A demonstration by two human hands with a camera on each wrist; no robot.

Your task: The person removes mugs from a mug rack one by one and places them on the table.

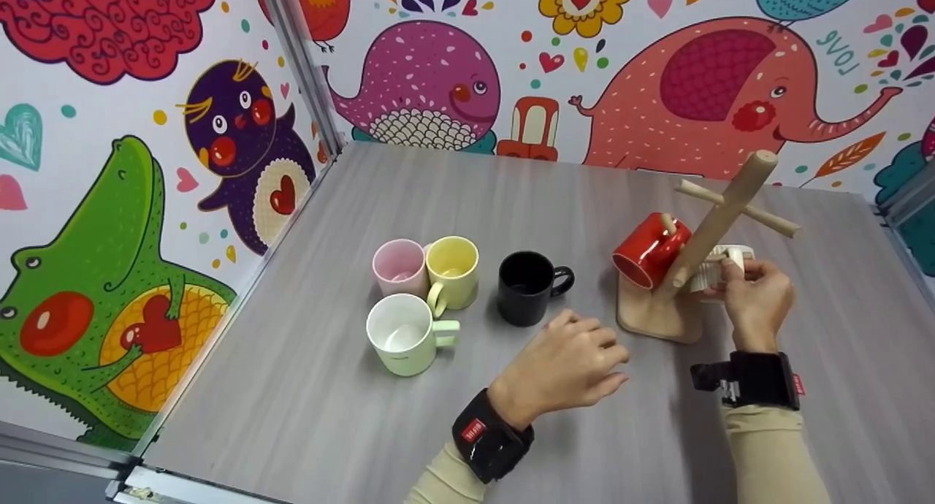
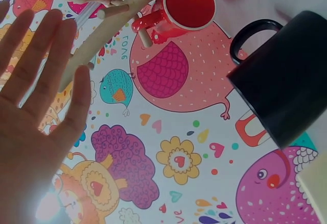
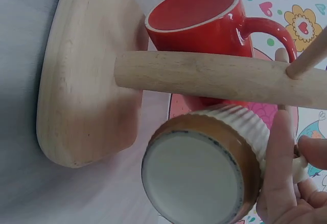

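Maybe risky — right hand (image 1: 760, 299) pinches ribbed mug (image 3: 202, 170) nearest desk's right edge (image 1: 880, 252).
Slack fingers could drop it; left hand (image 1: 566, 361) empty.

We note a grey, faintly streaked table (image 1: 292, 402), printed walls rising on its sides. Along the left edge, we log the left wall (image 1: 80, 117): white ground, green crocodile (image 1: 109, 234), dark purple penguin (image 1: 256, 147), red swirled shape (image 1: 109, 22). Behind the far edge, the back wall (image 1: 504, 73): purple whale (image 1: 431, 73), coral elephant (image 1: 635, 109), yellow flower (image 1: 584, 0), scattered hearts (image 1: 660, 4). Metal post (image 1: 303, 66) at the far left corner; metal framing (image 1: 172, 482) by the near left. In the left wrist view, we record a bright white glare (image 2: 47, 206).
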